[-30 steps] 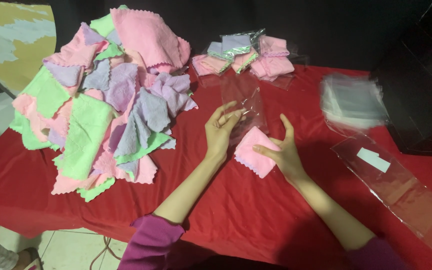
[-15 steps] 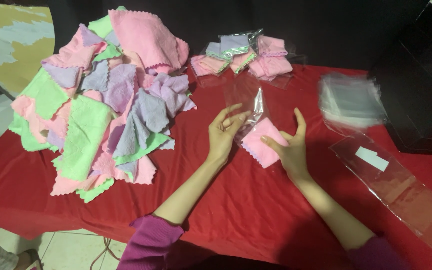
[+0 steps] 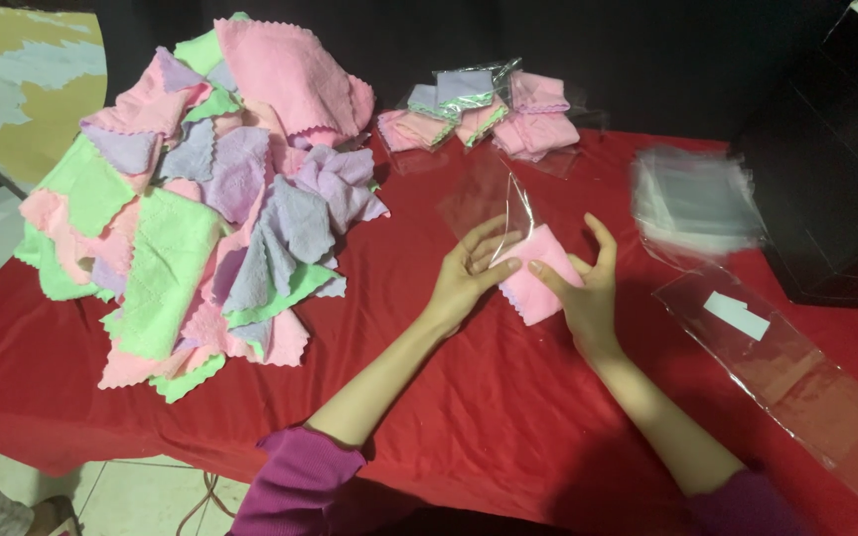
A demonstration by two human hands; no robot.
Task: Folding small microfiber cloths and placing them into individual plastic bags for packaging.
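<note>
Since half a second before, my left hand [image 3: 464, 278] and right hand [image 3: 583, 288] had barely shifted, fingers clamped on the folded pink microfibre cloth [image 3: 540, 276] over the red tablecloth [image 3: 508, 417]. Its long axis ran diagonally, far end entering the clear plastic sleeve [image 3: 497, 199].

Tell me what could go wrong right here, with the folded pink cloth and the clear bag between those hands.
1. The clear bag is thin and limp; its mouth may collapse as the folded pink cloth goes in.
2. The left hand and right hand touch the cloth mostly with fingertips, so the fold might open.
3. The loose cloth pile sits close by and could slide into the working spot.
</note>
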